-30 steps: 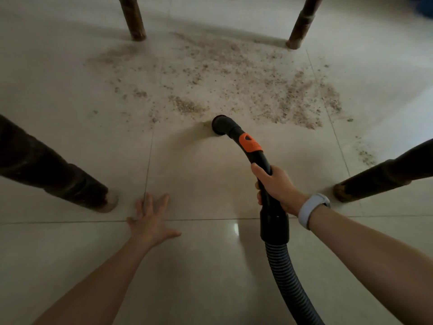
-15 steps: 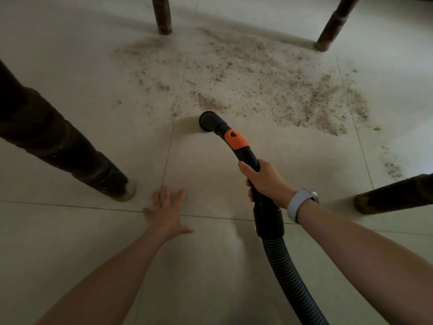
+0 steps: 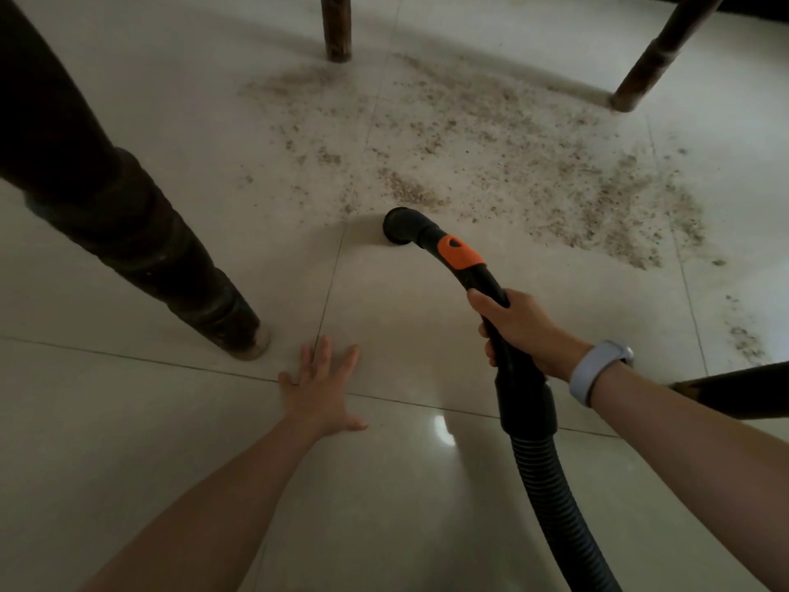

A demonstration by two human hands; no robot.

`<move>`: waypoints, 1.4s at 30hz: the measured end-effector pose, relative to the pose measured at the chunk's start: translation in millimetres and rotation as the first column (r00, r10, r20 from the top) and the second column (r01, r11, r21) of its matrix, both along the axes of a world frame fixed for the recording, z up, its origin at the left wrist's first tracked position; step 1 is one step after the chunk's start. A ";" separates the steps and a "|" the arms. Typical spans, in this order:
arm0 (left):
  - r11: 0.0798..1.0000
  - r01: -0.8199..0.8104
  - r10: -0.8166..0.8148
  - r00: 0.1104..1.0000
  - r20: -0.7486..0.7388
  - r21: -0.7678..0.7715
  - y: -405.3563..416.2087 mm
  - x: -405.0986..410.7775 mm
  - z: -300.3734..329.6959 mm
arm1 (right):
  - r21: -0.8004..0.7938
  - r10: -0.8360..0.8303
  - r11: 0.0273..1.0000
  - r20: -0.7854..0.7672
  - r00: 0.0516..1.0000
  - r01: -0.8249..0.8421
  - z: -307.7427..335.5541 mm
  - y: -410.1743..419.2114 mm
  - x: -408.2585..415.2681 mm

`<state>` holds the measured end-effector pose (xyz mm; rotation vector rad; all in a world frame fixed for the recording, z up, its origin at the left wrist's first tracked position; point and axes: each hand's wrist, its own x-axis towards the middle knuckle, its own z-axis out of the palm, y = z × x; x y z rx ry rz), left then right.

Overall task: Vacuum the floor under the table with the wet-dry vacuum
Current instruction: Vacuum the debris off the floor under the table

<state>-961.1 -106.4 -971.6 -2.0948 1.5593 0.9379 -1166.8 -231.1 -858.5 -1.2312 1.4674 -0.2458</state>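
My right hand [image 3: 518,324] grips the black curved handle of the vacuum hose [image 3: 542,476], just below its orange slider [image 3: 459,252]. The hose's round black mouth [image 3: 399,226] sits low over the pale tiled floor [image 3: 213,442], at the near left edge of a wide patch of brown crumbs and dust [image 3: 533,173]. My left hand [image 3: 322,388] rests flat on the tiles with its fingers spread, beside the near left table leg. The vacuum's body is out of view.
Dark wooden table legs ring the spot: a thick one near left [image 3: 141,232], one near right [image 3: 743,390], two thinner ones far left [image 3: 337,27] and far right [image 3: 657,57]. A small separate crumb patch [image 3: 745,341] lies at the right.
The view has swung left, so the legs and the dirt sit further right in frame. The hose mouth has crept left along the dirt's near edge. My left hand stays planted on the tiles.
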 end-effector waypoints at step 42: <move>0.998 0.008 -0.010 1.000 -0.030 -0.061 3.5 8.7 1.4 | 0.004 0.186 0.982 -0.082 0.979 -0.186 25.3 -27.4 73.7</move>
